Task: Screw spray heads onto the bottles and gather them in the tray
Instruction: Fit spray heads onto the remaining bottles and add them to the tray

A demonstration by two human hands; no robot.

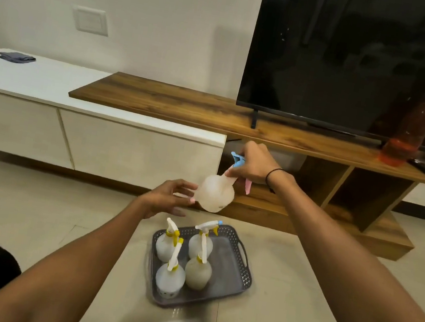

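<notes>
A translucent white spray bottle hangs tilted in the air above the floor. My right hand grips its pink and blue spray head at the neck. My left hand is beside the bottle's round body, fingers spread, fingertips touching its left side. Below them a grey perforated tray sits on the floor. Several white bottles with yellow and white spray heads stand upright in its left half.
A low TV cabinet with a wooden top and white drawers runs across the back. On it stand a black TV, an orange bottle and a remote. My knees show at the bottom corners.
</notes>
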